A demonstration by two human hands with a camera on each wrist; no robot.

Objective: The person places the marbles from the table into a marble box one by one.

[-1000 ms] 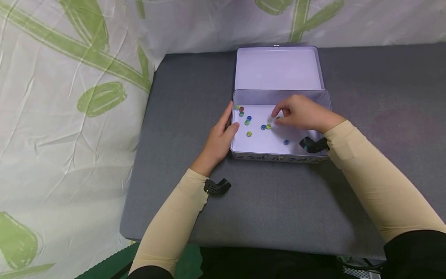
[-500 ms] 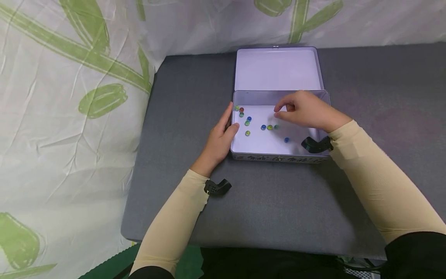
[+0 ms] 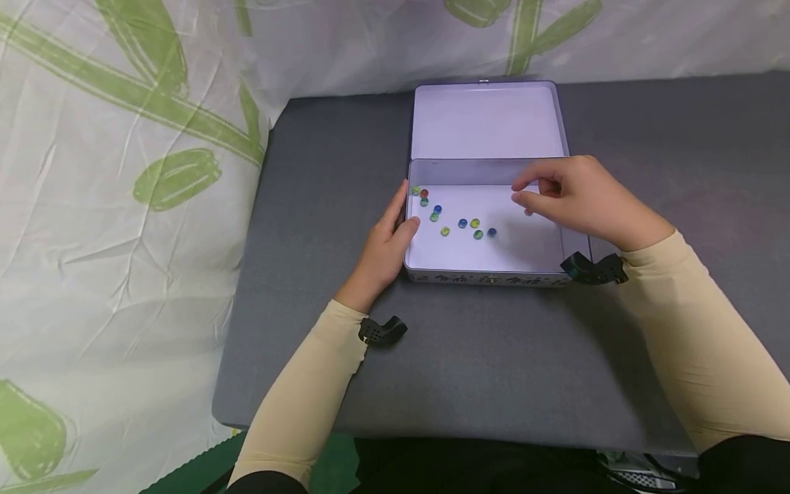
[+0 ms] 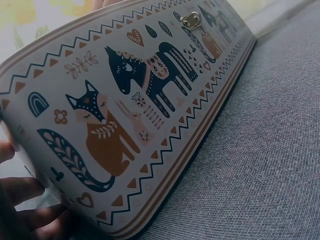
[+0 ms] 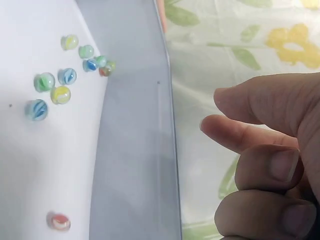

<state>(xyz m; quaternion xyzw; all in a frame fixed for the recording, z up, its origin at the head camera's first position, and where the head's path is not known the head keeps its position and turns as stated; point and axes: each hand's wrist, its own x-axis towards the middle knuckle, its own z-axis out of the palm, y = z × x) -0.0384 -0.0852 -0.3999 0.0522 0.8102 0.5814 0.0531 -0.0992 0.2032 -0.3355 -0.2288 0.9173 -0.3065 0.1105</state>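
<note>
A shallow tin box (image 3: 524,250) with a pale inside holds several glass marbles (image 5: 60,94), mostly in its left half in the head view. My left hand (image 3: 384,250) grips the box's left wall, thumb over the rim and fingers outside. In the left wrist view, those fingers (image 4: 25,190) touch the side beside a front printed with animals. My right hand (image 3: 577,195) hovers above the box's right side, thumb and index fingertip slightly apart, nothing between them. A red marble (image 5: 60,221) lies apart from the others; the right hand largely hides it in the head view.
The hinged lid (image 3: 490,123) lies back behind the box. Grey cloth (image 3: 481,357) covers the table. A white curtain with green leaf prints (image 3: 179,178) hangs to the left and back. Black wrist cameras (image 3: 382,331) sit on both forearms.
My right hand has moved right, away from the marbles. A green and a blue marble have rolled to new places near the box's middle. My left hand stays on the box.
</note>
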